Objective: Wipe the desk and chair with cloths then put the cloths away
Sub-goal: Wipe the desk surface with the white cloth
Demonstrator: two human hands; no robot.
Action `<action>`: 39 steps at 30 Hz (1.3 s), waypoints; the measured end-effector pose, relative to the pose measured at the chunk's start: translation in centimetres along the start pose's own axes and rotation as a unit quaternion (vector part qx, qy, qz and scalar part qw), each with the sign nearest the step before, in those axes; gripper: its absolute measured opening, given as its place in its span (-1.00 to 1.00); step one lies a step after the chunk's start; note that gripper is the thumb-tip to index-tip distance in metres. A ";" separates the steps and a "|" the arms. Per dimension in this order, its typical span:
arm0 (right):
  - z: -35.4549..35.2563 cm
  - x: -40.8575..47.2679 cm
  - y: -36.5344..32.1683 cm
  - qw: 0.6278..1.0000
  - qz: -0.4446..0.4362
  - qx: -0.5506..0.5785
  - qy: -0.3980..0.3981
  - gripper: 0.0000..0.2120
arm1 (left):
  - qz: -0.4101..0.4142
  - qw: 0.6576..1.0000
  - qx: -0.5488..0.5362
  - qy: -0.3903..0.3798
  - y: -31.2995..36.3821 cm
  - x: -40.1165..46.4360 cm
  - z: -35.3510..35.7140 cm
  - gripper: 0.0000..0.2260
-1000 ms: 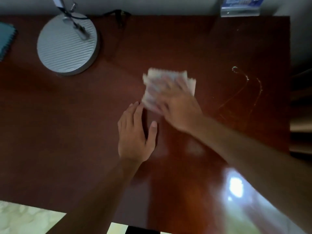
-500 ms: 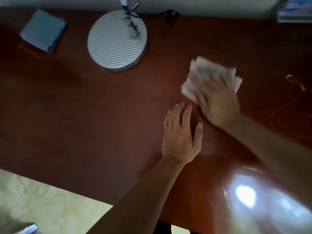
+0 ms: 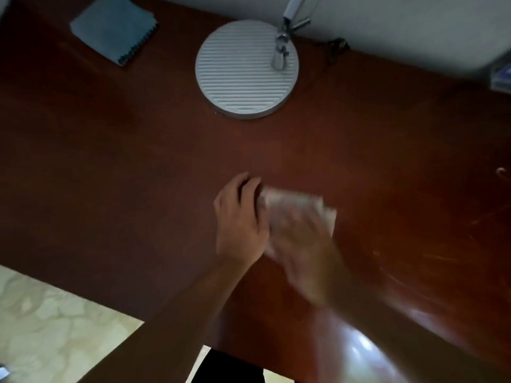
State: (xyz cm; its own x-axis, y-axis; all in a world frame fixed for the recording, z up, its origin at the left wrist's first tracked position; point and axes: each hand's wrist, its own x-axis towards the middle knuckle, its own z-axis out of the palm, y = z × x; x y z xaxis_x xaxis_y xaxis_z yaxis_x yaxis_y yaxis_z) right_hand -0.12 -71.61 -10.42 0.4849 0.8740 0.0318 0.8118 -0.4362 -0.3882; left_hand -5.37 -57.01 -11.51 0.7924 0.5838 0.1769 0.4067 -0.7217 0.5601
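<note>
One pale folded cloth (image 3: 297,207), blurred, under right hand (image 3: 307,244).

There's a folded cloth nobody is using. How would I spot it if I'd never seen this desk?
Start at the round grey lamp base at the back of the brown desk. Look left to the far corner: the blue cloth lies there, folded square and untouched. The white cloth is pale and lies under the right hand.

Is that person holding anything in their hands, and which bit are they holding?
The right hand presses flat on top of the pale cloth on the desk; motion blur hides any finger curl. The left hand holds nothing.
</note>
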 end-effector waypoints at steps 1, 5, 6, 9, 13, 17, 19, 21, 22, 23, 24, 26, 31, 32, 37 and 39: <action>0.2 -2.4 -1.4 0.999 -0.049 0.013 -0.015 -0.63 | 0.011 1.000 0.008 -0.009 -0.5 -0.2 -0.3 -0.68; -1.6 0.9 2.1 0.994 -0.104 0.035 0.005 -0.61 | 0.049 0.998 0.036 -0.032 -0.8 -0.7 -0.3 -0.67; -2.2 3.7 4.6 0.993 -0.025 0.113 0.014 -0.59 | 0.044 0.998 0.039 -0.031 -0.8 -0.5 -0.2 -0.67; -4.7 14.4 9.4 0.989 0.139 0.033 0.047 -0.59 | 0.035 0.998 0.039 -0.032 -0.6 -0.5 -0.2 -0.67; -2.6 12.3 5.9 0.995 0.068 -0.048 0.061 -0.55 | 0.025 0.999 0.019 -0.029 -0.6 -0.5 -0.4 -0.67; -0.7 2.1 0.6 0.999 -0.031 0.025 0.012 -0.57 | 0.023 0.999 0.004 -0.026 -0.6 -0.5 -0.5 -0.68; -2.1 4.0 2.9 0.997 -0.079 0.022 -0.013 -0.64 | 0.035 0.999 0.014 -0.019 -0.6 -0.5 -0.3 -0.71; -3.0 9.1 6.7 0.999 -0.036 0.003 0.018 -0.66 | 0.040 0.999 0.021 -0.017 -0.6 -0.3 -0.2 -0.72; -3.6 11.9 9.0 0.999 0.003 -0.013 0.033 -0.63 | 0.040 0.999 0.025 -0.017 -0.6 -0.3 -0.1 -0.72; -4.2 14.2 10.7 0.997 0.051 -0.031 0.045 -0.60 | 0.039 0.999 0.027 -0.018 -0.6 -0.3 -0.1 -0.72; -4.5 15.9 11.5 0.995 0.081 -0.037 0.053 -0.56 | 0.036 0.999 0.027 -0.015 -0.6 -0.1 -0.2 -0.72; -3.4 15.0 9.7 0.990 0.127 -0.025 0.065 -0.49 | 0.035 0.999 0.025 -0.009 -0.6 0.0 -0.3 -0.72; 0.9 -5.2 -4.0 1.000 0.007 0.014 -0.007 -0.61 | 0.027 0.999 -0.037 0.000 -0.6 -0.3 -0.8 -0.73; 1.0 -8.6 -5.8 0.999 -0.012 0.040 -0.034 -0.62 | 0.028 0.999 -0.039 -0.001 -0.7 -0.5 -1.0 -0.75; -1.4 -6.0 -1.5 1.000 -0.018 -0.010 0.001 -0.63 | 0.101 0.993 -0.011 -0.052 -0.1 -1.8 -0.8 -0.75; -3.3 -0.5 4.1 0.993 0.082 -0.051 0.072 -0.61 | 0.126 0.990 0.009 -0.061 0.2 -2.6 -0.7 -0.74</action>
State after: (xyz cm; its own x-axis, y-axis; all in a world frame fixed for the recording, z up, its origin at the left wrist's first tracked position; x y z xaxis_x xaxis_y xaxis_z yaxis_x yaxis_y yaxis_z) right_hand 4.06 -74.61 -8.99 0.6482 0.7533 0.1112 0.7440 -0.5954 -0.3034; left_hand -7.71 -58.37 -11.29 0.9182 0.3363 0.2091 0.1969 -0.8458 0.4958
